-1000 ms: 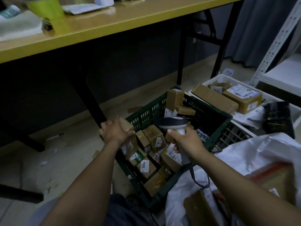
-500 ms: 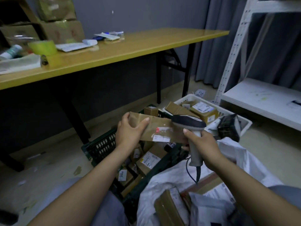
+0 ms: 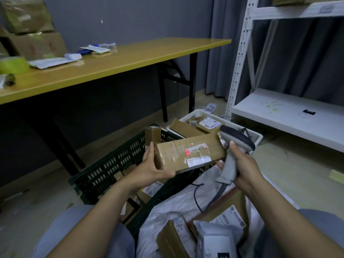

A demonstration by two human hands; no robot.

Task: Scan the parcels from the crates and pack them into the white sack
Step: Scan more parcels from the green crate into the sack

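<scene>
Grey walls and a grey curtain stand behind a messy floor. Right above the dark green plastic crate (image 3: 111, 164), the brown cardboard parcel (image 3: 189, 153) is held up in the air with its white label facing up. The left hand (image 3: 149, 166) pinches the parcel's left end, with the fingers laid up the end and the thumb stretched along under it. The right hand (image 3: 243, 168) is at the other end. Its fingers are wrapped tight round the handle of the grey scanner gun (image 3: 230, 164), just beside the parcel. I cannot tell if the scanner's nose is on the label.

More small boxes lie inside the green crate. On the near side of the crate, the white plastic sack (image 3: 176, 205) lies open with a few parcels in it. Behind the crate sits a white plastic crate (image 3: 258, 136) of boxes, and further back is the long yellow counter (image 3: 130, 60).

I think this is the scanning step. Next, the scanner must aim at the label. After that the parcel can go down into the sack.
</scene>
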